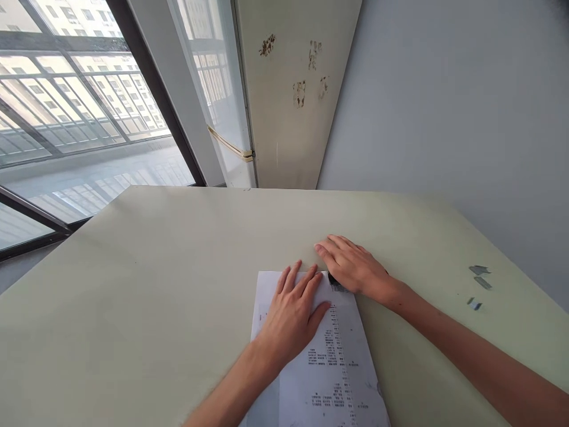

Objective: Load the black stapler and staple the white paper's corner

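Note:
A white printed sheet (pixel 329 379) lies on the pale table (pixel 178 267) in front of me, its lower end cut off by the frame's bottom edge. My left hand (pixel 294 314) rests flat on the upper part of the paper, fingers spread, with the fingertips around the top edge. At the paper's top right corner, a dark patch shows beside my right hand (pixel 353 264). That hand lies palm down across the corner, its fingers extended over the table, and nothing shows in its grip. What lies under its palm is hidden.
Several grey scraps or marks (pixel 480 283) are on the table's right side. Beyond the table stand a cabinet-like panel (pixel 288 130) with brown stains, a grey wall (pixel 435 107) and, at the left, a window (pixel 80 95) with railings outside.

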Demonstrator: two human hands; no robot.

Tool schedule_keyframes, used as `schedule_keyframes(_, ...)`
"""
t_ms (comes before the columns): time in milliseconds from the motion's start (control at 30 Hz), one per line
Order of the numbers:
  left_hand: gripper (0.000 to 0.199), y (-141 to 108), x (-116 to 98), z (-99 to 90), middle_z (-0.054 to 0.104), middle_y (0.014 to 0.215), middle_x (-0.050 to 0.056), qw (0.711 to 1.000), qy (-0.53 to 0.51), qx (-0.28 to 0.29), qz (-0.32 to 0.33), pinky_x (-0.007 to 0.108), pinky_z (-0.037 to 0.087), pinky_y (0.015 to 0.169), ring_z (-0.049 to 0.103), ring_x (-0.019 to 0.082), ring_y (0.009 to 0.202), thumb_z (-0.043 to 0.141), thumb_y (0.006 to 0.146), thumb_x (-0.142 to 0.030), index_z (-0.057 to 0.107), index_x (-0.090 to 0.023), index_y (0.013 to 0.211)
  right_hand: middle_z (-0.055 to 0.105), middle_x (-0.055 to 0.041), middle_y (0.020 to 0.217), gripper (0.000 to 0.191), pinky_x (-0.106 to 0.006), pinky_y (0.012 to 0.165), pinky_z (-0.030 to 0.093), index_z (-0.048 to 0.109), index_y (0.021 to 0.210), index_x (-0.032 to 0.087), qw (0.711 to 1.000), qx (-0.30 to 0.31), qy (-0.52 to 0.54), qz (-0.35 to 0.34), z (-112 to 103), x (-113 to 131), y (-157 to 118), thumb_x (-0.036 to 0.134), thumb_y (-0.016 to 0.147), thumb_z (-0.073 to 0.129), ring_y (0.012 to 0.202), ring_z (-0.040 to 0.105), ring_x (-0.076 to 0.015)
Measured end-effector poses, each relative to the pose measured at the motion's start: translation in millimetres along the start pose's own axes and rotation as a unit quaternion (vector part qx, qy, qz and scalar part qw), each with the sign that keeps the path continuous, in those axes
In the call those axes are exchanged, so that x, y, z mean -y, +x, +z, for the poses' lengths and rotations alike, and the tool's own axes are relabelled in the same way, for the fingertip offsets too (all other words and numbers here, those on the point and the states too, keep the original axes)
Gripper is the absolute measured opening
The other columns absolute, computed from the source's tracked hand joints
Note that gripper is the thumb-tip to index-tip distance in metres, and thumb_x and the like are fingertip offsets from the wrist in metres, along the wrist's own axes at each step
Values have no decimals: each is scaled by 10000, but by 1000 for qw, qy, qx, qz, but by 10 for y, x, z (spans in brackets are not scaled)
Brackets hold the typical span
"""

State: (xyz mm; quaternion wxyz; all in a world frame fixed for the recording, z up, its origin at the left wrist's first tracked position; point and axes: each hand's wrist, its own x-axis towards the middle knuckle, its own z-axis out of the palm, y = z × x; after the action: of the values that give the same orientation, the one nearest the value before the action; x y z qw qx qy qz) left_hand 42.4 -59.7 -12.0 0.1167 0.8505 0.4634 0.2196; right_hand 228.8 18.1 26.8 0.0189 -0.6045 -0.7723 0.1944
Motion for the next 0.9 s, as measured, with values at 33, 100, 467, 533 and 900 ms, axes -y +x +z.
schedule_keyframes(33,505,7,1,-3,516,1600,59,1000,0,1,1,599,372,1250,278,326,1583,525,1062,-397,416,-283,1541,463,-96,1627,589,-547,1212,337,583,1449,290,1000,0,-3,6,-6,17,1,504,1095,163,1542,352,-300)
schedule_keyframes(100,506,19,5,-9,507,1608,55,1000,2,5,1,591,365,1258,267,322,1587,518,1065,-403,414,-276,1544,468,-91,1621,563,-526,1209,343,594,1428,292,1000,-2,-9,21,-20,49,7,498,1097,187,1535,361,-287)
schedule_keyframes(467,598,36,50,-26,458,1643,41,1000,18,16,9,565,341,1276,228,304,1601,513,1070,-415,313,-289,1619,509,-101,1558,518,-536,1150,379,610,1387,298,999,-28,-30,7,-67,100,9,406,1103,191,1461,432,-291)
schedule_keyframes(533,607,47,52,-30,446,1650,35,999,22,22,11,568,331,1281,216,304,1605,511,1072,-410,299,-283,1626,500,-109,1564,521,-550,1127,394,599,1401,298,999,-31,-41,10,-55,111,19,416,1103,187,1455,430,-308)
schedule_keyframes(900,618,80,48,-59,402,1676,11,998,36,42,7,563,321,1291,190,303,1613,500,1073,-405,278,-273,1635,454,-168,1581,540,-597,1016,457,539,1463,296,996,-28,-79,23,-27,165,59,438,1095,170,1440,414,-395)
